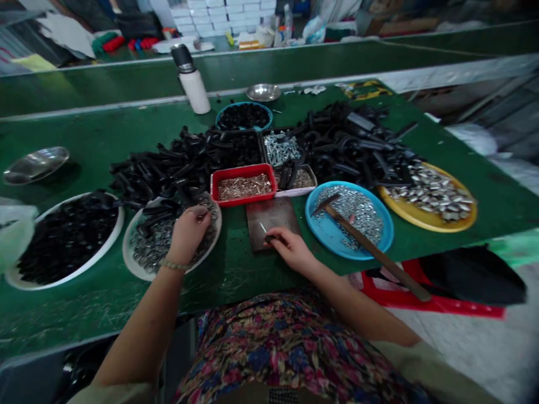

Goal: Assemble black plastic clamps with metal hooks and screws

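Note:
My left hand [189,230] reaches into a white plate of small metal rings [168,238], fingers pinched together on something I cannot make out. My right hand [290,247] rests on a dark brown block [272,219] in front of me, fingers closed on a small dark part with a thin metal pin beside it. Behind the block stands a red tray of brass-coloured bits [243,185].
A blue plate of silver nuts [349,221] carries a hammer [370,247] whose handle sticks past the table edge. A yellow plate of metal parts [429,199], heaps of black plastic parts [345,140], a white plate of black pieces [63,238], a bottle [191,78].

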Motion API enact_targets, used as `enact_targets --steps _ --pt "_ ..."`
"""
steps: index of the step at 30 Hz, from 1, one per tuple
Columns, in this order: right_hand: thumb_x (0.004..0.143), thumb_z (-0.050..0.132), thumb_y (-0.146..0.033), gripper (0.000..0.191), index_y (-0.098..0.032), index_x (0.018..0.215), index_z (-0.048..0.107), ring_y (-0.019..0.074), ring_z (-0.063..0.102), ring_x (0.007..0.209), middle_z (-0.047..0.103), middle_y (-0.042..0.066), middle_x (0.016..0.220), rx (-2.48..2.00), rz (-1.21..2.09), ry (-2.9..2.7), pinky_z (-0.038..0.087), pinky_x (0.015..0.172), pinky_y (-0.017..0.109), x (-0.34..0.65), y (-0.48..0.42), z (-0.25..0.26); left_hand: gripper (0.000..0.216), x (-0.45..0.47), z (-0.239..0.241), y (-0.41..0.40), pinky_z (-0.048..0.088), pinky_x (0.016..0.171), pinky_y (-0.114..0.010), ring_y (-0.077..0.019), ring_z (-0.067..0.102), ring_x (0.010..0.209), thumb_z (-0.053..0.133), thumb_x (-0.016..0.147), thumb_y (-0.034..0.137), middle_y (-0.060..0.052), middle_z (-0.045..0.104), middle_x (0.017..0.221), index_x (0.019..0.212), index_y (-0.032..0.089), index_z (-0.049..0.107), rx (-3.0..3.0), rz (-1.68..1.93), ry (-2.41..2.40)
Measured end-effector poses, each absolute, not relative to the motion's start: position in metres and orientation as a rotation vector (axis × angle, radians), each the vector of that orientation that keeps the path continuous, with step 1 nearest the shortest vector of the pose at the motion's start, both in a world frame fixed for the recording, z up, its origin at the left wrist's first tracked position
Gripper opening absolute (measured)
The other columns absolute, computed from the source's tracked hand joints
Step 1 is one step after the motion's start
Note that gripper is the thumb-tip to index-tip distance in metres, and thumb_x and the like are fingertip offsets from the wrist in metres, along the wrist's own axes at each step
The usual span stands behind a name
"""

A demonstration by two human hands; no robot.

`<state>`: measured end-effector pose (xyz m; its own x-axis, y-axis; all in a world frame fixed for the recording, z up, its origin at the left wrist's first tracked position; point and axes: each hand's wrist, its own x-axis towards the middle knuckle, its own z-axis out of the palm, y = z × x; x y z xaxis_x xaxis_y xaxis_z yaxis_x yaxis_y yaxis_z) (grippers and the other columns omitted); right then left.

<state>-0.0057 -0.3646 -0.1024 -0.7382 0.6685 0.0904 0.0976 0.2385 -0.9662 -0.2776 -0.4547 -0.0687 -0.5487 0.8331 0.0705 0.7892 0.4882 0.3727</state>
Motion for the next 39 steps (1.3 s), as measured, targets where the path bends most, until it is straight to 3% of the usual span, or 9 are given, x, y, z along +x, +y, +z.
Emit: enact_targets --steps 4,7,10,13,21,25,28,36,39 --pt "0.091 0.047 -0.015 0.025 -0.023 0.109 0.062 0.0175 0.066 0.1 0.069 0.005 0.105 -0.399 1.319 -2.32 0.052 0.091 0.034 0.002 -0.361 -0.089 0.026 -0.261 -0.055 -0.452 0.049 0.095 -0.041 -0.0261 0.066 0.101 0.057 0.082 0.038 -0.009 0.071 0.102 0.1 0.019 0.063 1.187 0.791 2.441" --pt "0.092 0.044 -0.014 0.028 -0.02 0.114 0.06 0.0173 0.064 0.103 0.068 0.008 0.109 -0.195 1.268 -2.395 0.051 0.092 0.034 0.003 -0.36 -0.083 0.046 -0.224 -0.047 -0.441 0.055 0.084 -0.037 -0.0233 0.069 0.092 0.07 0.071 0.035 -0.005 0.072 0.093 0.111 0.02 0.052 0.975 1.022 1.93" --pt "0.092 0.042 -0.013 0.037 -0.02 0.127 0.054 0.0178 0.061 0.114 0.064 0.009 0.123 -0.27 1.239 -2.325 0.049 0.098 0.036 0.009 -0.357 -0.084 0.061 -0.183 -0.045 -0.426 0.057 0.075 -0.034 -0.0207 0.071 0.082 0.074 0.067 0.031 -0.002 0.071 0.089 0.119 0.021 0.043 0.86 1.058 1.564" --pt "0.091 0.043 -0.013 0.043 -0.022 0.133 0.049 0.0183 0.057 0.121 0.06 0.008 0.132 -0.452 1.159 -2.232 0.047 0.102 0.038 0.03 -0.35 -0.087 0.058 -0.15 -0.045 -0.406 0.056 0.079 -0.032 -0.0188 0.07 0.084 0.073 0.071 0.025 -0.001 0.071 0.088 0.12 0.022 0.043 0.941 1.076 1.435" --pt "0.093 0.053 -0.03 0.022 -0.025 0.114 0.056 0.0186 0.071 0.084 0.071 0.006 0.101 -1.004 0.999 -1.493 0.058 0.082 0.04 0.135 -0.329 -0.08 0.021 -0.038 -0.087 -0.324 0.047 0.093 -0.033 -0.0206 0.064 0.1 0.05 0.092 0.021 -0.009 0.07 0.099 0.109 0.019 0.064 1.923 0.845 1.204" --pt "0.09 0.061 -0.029 0.022 -0.025 0.111 0.056 0.0178 0.072 0.082 0.071 0.005 0.101 -0.925 1.076 -1.318 0.06 0.075 0.037 0.166 -0.327 -0.072 0.03 -0.005 -0.103 -0.297 0.048 0.086 -0.033 -0.0217 0.062 0.102 0.042 0.098 0.03 -0.011 0.069 0.104 0.107 0.016 0.067 2.534 0.384 0.934" --pt "0.089 0.062 -0.029 0.022 -0.025 0.11 0.057 0.0172 0.072 0.08 0.072 0.004 0.098 -0.894 1.135 -1.286 0.061 0.073 0.036 0.171 -0.329 -0.074 0.032 -0.008 -0.105 -0.292 0.047 0.081 -0.029 -0.0184 0.062 0.098 0.04 0.1 0.033 -0.009 0.069 0.104 0.11 0.019 0.067 2.741 0.299 0.88" --pt "0.087 0.065 -0.025 0.018 -0.025 0.104 0.062 0.0171 0.071 0.084 0.072 0.003 0.092 -0.869 1.169 -1.382 0.059 0.076 0.033 0.147 -0.327 -0.079 0.018 -0.014 -0.105 -0.293 0.048 0.078 -0.03 -0.02 0.062 0.093 0.052 0.094 0.022 -0.008 0.069 0.103 0.093 0.018 0.07 2.626 0.268 0.981" --pt "0.088 0.062 -0.027 0.018 -0.025 0.105 0.06 0.0163 0.07 0.077 0.071 0.003 0.089 -0.849 1.203 -1.423 0.059 0.074 0.033 0.142 -0.329 -0.074 0.012 -0.023 -0.099 -0.296 0.049 0.086 -0.033 -0.0206 0.063 0.096 0.058 0.089 0.018 -0.01 0.069 0.104 0.092 0.015 0.069 2.33 0.483 1.065"
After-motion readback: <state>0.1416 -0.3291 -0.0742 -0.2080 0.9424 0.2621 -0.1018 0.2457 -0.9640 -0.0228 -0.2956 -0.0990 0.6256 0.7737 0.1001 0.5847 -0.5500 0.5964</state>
